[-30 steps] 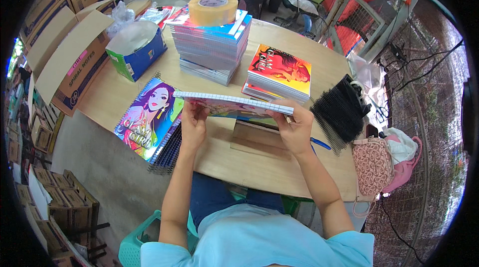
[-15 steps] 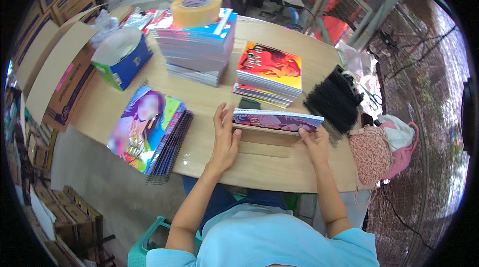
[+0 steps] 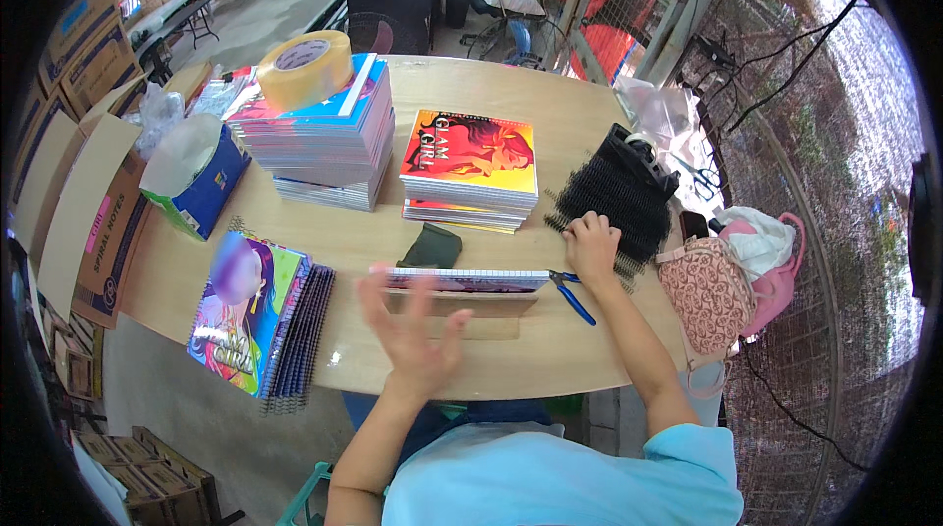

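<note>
My left hand [image 3: 424, 341] blurs near seven o'clock of the notebook [image 3: 471, 275], its grip wide, fingers spread. That notebook stands edge-up in a wooden holder [image 3: 471, 306] near the desk's [image 3: 570, 104] six o'clock edge. At two o'clock from it, my right hand [image 3: 594, 247] rests fingertips on black coils [image 3: 614, 190]; I can't tell whether that grip holds any. Blue-handled pliers [image 3: 578, 304] lie at three o'clock.

Titles: red-and-yellow notebook [image 3: 471, 151], beyond the left hand's fingers [image 3: 375, 310]; multicoloured spiral notebook [image 3: 228, 325], left of them. Print: brown carton [image 3: 111, 246], farther left; tape roll [image 3: 312, 89], beyond.
</note>
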Motion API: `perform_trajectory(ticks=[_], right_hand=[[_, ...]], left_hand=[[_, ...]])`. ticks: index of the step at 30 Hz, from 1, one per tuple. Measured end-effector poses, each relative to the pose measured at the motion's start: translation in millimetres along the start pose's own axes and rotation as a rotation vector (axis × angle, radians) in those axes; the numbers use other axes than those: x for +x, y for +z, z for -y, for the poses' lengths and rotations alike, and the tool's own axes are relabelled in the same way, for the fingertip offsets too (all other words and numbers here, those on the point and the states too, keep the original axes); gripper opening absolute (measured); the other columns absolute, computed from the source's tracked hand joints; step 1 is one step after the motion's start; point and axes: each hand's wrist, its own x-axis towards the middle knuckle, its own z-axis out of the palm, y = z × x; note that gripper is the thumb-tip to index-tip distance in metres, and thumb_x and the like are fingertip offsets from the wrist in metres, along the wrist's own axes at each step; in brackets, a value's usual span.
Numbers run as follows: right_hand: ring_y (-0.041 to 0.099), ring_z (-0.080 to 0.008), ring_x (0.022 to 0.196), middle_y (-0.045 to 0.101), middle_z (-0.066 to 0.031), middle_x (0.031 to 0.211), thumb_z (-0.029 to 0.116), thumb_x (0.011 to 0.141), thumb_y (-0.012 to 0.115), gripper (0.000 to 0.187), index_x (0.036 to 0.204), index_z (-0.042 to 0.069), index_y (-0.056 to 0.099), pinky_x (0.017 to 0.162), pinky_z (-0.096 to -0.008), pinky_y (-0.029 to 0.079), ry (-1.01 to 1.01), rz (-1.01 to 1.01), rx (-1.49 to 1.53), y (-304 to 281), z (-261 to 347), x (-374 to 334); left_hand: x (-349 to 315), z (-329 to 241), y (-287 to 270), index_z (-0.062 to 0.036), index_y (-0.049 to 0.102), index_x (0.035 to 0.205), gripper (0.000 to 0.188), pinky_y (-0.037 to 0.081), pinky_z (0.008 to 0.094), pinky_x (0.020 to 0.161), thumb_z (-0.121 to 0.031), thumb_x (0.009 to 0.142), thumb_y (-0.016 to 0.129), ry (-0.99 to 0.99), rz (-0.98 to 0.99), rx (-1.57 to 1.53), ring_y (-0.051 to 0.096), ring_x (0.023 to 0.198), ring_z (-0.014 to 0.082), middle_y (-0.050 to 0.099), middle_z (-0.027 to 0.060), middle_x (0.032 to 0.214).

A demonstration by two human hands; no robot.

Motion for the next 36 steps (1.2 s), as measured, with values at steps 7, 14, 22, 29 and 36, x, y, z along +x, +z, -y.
perform_trajectory(ticks=[7,14,22,29,36], right_hand=[[0.054,-0.0223,0.093,0.057,-0.0030,0.090,0.032,0.080,0.070,0.020,0.090,0.014,0.068,0.074,-0.0419,0.040,-0.137,0.039,0.119,-10.6,-8.8,-13.6],[0.061,-0.0295,0.086,0.059,-0.0088,0.094,0.011,0.081,0.068,0.015,0.093,0.005,0.061,0.068,-0.0404,0.049,-0.014,-0.107,0.350,-29.3,-17.2,1.2],[0.062,-0.0240,0.084,0.065,-0.0074,0.088,0.002,0.076,0.068,0.030,0.105,0.009,0.068,0.075,-0.0383,0.051,-0.397,0.004,0.459,-84.6,-16.0,38.5],[0.062,-0.0249,0.081,0.065,-0.0072,0.088,0.006,0.076,0.070,0.026,0.102,0.009,0.070,0.079,-0.0391,0.050,-0.380,0.037,0.360,-69.4,-31.9,33.8],[0.063,-0.0246,0.076,0.063,-0.0098,0.088,-0.002,0.076,0.068,0.035,0.109,0.010,0.071,0.074,-0.0331,0.052,-0.418,0.138,0.595,-116.5,-11.5,40.8]], left_hand=[[39.4,-36.7,44.5,-0.0151,0.066,0.111,0.029,0.039,0.0445,0.097,-0.011,0.083,0.066,0.079,0.440,-0.044,0.063,0.092,0.0217,0.065,0.0032,0.100],[34.6,-33.5,46.8,-0.0114,0.066,0.090,0.010,0.044,0.0357,0.067,-0.007,0.081,0.066,0.090,0.392,-0.192,0.063,0.077,0.0225,0.063,0.0026,0.081],[34.5,-30.5,49.9,-0.0107,0.065,0.091,0.014,0.043,0.0372,0.070,-0.010,0.077,0.068,0.080,0.388,-0.207,0.062,0.077,0.0246,0.061,0.0041,0.082],[35.3,-30.0,50.3,-0.0116,0.065,0.087,0.009,0.042,0.0366,0.068,-0.012,0.079,0.068,0.074,0.399,-0.204,0.061,0.074,0.0235,0.058,0.0038,0.077],[37.5,-29.4,54.6,-0.0118,0.066,0.085,0.007,0.041,0.0355,0.065,-0.013,0.079,0.070,0.069,0.382,-0.181,0.059,0.072,0.0224,0.057,0.0022,0.075]])
